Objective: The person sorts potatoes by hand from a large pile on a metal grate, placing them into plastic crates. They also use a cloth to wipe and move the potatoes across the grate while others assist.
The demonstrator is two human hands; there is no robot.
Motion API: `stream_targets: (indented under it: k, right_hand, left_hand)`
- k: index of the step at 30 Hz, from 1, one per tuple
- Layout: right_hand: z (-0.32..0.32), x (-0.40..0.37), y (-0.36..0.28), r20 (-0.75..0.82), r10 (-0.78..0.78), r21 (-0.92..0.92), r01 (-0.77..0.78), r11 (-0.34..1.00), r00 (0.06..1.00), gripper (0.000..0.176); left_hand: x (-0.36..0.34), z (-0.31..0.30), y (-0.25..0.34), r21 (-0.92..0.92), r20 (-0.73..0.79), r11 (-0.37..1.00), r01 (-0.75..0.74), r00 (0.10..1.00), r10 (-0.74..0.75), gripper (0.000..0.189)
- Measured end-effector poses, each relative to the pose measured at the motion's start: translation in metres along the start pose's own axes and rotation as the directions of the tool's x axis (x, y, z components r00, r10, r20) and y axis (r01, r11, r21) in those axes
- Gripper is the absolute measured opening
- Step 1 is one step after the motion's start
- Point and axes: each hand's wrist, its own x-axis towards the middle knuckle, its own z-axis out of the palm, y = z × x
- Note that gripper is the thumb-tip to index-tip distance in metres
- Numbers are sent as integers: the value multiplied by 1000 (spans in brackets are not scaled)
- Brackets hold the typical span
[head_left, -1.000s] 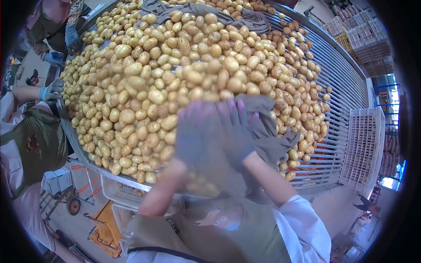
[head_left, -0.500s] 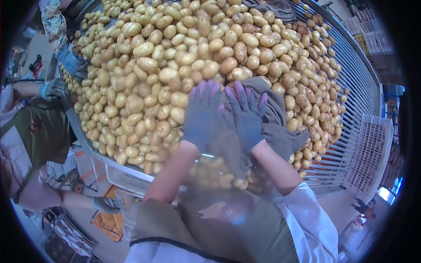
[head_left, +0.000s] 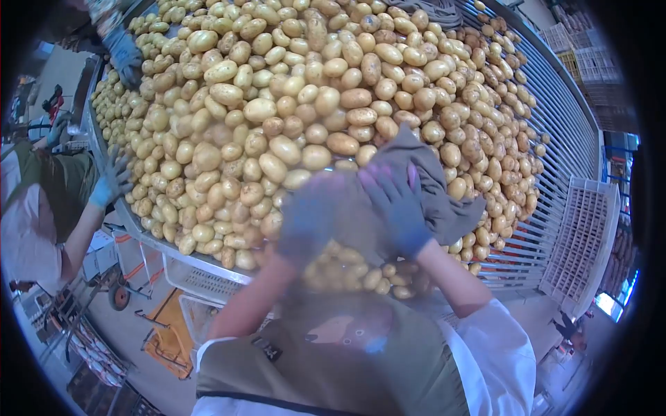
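Note:
My left hand (head_left: 305, 220), in a dark glove with pinkish fingertips, is blurred by motion; its fingers look stretched out at the left edge of a grey-brown cloth (head_left: 433, 177). The same kind of glove covers my right hand (head_left: 397, 211), lying flat on the cloth with the fingers apart. The cloth is bunched on a large heap of yellow-brown potatoes (head_left: 284, 149). Below my hands, near the apron, more potatoes (head_left: 347, 270) show, partly blurred. What lies under the cloth is hidden.
The heap rests on a slatted metal table (head_left: 565, 118). A white crate (head_left: 583, 243) stands at its right, another (head_left: 201, 281) under the front edge. On the left are a co-worker's gloved hand (head_left: 114, 180) and another person's gloved hand (head_left: 125, 59). A second cloth (head_left: 437, 10) lies at the back.
Both my hands and the cloth have come back towards my body, baring potatoes ahead of them. The co-worker's hand on the left has risen to the table's edge.

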Motion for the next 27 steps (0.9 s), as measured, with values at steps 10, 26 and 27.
stream_targets:
  k: [10, 26, 27]
  right_hand:
    - [-79, -49, 5, -125, 190, 614, -75, 786, 974, 59]
    - [-211, -379, 105, -373, 857, 530, -677, 511, 355, 56]
    - [-211, -305, 78, -226, 834, 638, -571, 517, 503, 52]
  left_hand:
    - [-19, -58, 88, -895, -230, 327, -302, 943, 241, 61]
    - [-81, -15, -22, -5, -224, 1000, 27, 974, -27, 50]
    - [-82, -10, -35, 96, -195, 992, 88, 978, -68, 49]
